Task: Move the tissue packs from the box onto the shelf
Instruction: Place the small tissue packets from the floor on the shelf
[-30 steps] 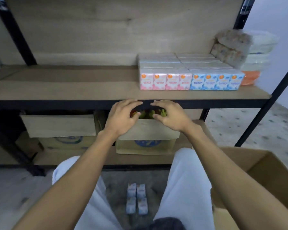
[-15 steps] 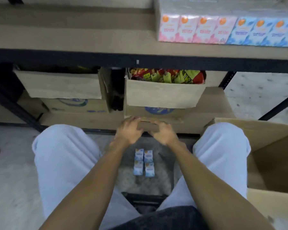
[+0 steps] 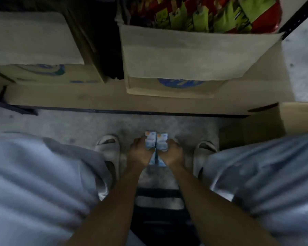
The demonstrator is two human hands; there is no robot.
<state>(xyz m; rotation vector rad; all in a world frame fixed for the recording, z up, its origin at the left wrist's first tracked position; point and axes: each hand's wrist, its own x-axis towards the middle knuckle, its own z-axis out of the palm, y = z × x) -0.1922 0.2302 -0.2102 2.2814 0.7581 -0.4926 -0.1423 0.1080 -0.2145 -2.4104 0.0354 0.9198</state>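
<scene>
Tissue packs (image 3: 156, 143) on floor (image 3: 75, 125), between sandals (image 3: 108, 150).

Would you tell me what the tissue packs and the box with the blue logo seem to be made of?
Tissue packs: probably thin glossy plastic wrap, judging by the bright printed faces, though blur leaves it open. Box with the blue logo: matte brown corrugated cardboard, with a folded-down flap.

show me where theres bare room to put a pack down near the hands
Bare floor lies between the lower shelf edge and the left sandal. Crowded between the sandals: both hands clamp the tissue packs. Boxes fill the shelf.
</scene>
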